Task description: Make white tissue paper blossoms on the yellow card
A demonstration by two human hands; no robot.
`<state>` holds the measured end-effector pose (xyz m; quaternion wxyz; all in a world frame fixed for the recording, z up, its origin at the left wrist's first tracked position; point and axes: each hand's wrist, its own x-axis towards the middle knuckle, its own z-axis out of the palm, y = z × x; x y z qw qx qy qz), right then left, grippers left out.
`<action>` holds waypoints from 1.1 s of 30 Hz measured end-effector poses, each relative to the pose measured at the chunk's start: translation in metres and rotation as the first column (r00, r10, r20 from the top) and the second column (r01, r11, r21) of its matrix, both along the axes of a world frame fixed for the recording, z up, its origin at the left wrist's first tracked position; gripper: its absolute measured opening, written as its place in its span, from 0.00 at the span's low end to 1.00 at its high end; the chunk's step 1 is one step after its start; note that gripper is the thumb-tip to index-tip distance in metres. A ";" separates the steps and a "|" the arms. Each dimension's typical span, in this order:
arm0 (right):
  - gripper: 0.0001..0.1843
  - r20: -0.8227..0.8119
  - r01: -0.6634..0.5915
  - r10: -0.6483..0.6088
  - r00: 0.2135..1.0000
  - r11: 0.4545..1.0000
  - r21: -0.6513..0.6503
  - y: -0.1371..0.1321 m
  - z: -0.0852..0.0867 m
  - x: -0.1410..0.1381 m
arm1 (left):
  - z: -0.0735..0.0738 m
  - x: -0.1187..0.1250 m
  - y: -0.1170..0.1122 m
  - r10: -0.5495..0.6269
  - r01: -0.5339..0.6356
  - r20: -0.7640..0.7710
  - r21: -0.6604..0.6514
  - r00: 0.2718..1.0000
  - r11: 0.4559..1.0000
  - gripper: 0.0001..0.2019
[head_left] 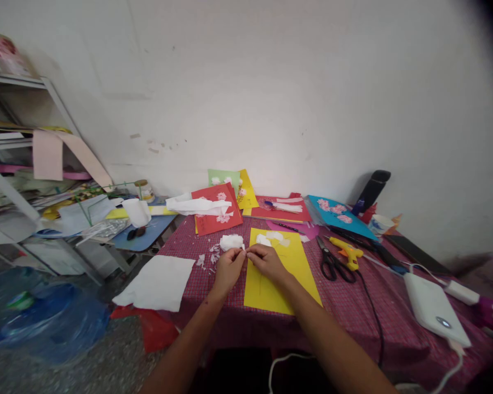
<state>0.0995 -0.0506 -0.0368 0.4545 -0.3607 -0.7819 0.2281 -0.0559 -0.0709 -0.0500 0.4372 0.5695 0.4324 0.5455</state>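
My left hand [229,269] and my right hand [268,262] meet at the fingertips over the left edge of a yellow paper sheet [287,284]. Both are closed in a pinch on a small piece of white tissue paper [243,247], mostly hidden by the fingers. Just beyond the left hand lies a crumpled heap of white tissue [232,241], with torn white scraps [214,256] to its left. White tissue shapes [275,237] lie at the top of the yellow sheet, above faint drawn lines.
Black-handled scissors [332,265] and a yellow glue gun [348,251] lie right of the sheet. A white power bank [433,306] sits farther right. White tissue [158,282] covers the table's left corner. Red [217,219] and blue cards [345,216] with pink flowers lie behind.
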 end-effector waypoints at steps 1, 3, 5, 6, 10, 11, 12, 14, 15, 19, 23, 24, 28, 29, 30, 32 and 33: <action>0.09 0.000 0.000 0.000 1.000 1.000 0.001 0.000 0.000 0.000 | 0.000 0.000 0.000 -0.001 0.001 -0.003 0.002 1.000 1.000 0.14; 0.09 -0.004 -0.001 0.001 1.000 1.000 0.002 0.001 0.000 0.000 | 0.000 0.000 0.000 -0.007 0.007 -0.008 0.012 1.000 1.000 0.14; 0.09 -0.010 -0.002 0.002 1.000 1.000 -0.001 0.001 0.000 0.000 | 0.001 0.000 0.000 -0.010 0.010 -0.010 0.022 1.000 1.000 0.14; 0.09 -0.011 -0.002 0.002 1.000 1.000 -0.003 0.001 0.000 0.000 | 0.002 0.000 -0.001 -0.010 0.010 -0.009 0.025 1.000 1.000 0.14; 0.09 -0.006 0.015 -0.015 1.000 1.000 -0.014 0.000 0.001 -0.001 | 0.003 0.000 -0.001 -0.015 0.015 -0.005 0.017 1.000 1.000 0.14; 0.09 -0.004 0.024 -0.024 1.000 1.000 -0.015 0.000 0.000 -0.001 | 0.003 0.000 -0.001 -0.015 0.015 -0.005 0.012 1.000 1.000 0.14; 0.09 -0.003 0.035 -0.035 0.999 0.999 -0.014 0.000 0.000 -0.002 | 0.003 0.000 -0.001 -0.017 0.017 -0.005 0.007 1.000 1.000 0.14; 0.09 0.001 0.054 -0.054 0.999 0.999 -0.011 0.000 -0.001 -0.002 | 0.002 0.000 -0.001 -0.021 0.021 0.000 -0.005 1.000 1.000 0.15; 0.09 0.003 0.060 -0.060 0.998 0.998 -0.009 0.000 -0.001 -0.002 | 0.001 0.000 -0.001 -0.024 0.024 0.004 -0.009 1.000 1.000 0.15; 0.08 0.012 0.043 -0.043 0.999 0.999 -0.007 0.000 -0.002 -0.001 | -0.001 0.000 0.000 -0.017 0.017 0.011 -0.009 1.000 1.000 0.14; 0.07 0.016 0.018 -0.018 1.000 1.000 -0.001 0.000 -0.001 -0.001 | -0.004 -0.001 0.002 -0.012 0.012 -0.001 -0.003 1.000 1.000 0.14; 0.07 0.014 0.016 -0.016 1.000 1.000 0.002 0.000 -0.001 -0.001 | -0.004 -0.001 0.002 -0.015 0.015 -0.005 -0.001 1.000 1.000 0.14; 0.09 0.007 0.017 -0.017 1.000 1.000 0.007 0.000 -0.001 -0.001 | -0.003 -0.001 0.002 -0.022 0.022 -0.012 0.012 1.000 1.000 0.14; 0.09 0.006 0.020 -0.020 1.000 1.000 0.006 0.000 -0.001 -0.001 | -0.003 -0.001 0.002 -0.021 0.021 -0.012 0.015 1.000 1.000 0.14; 0.09 0.005 0.022 -0.022 1.000 1.000 0.004 0.000 -0.001 -0.001 | -0.003 -0.001 0.002 -0.020 0.021 -0.011 0.018 1.000 1.000 0.14; 0.09 0.002 0.023 -0.023 1.000 1.000 0.000 0.000 -0.001 -0.001 | -0.002 -0.001 0.001 -0.020 0.020 -0.003 0.015 1.000 1.000 0.14; 0.09 0.000 0.022 -0.022 1.000 1.000 -0.002 0.000 -0.001 -0.002 | -0.002 0.000 0.001 -0.020 0.020 0.001 0.011 1.000 1.000 0.14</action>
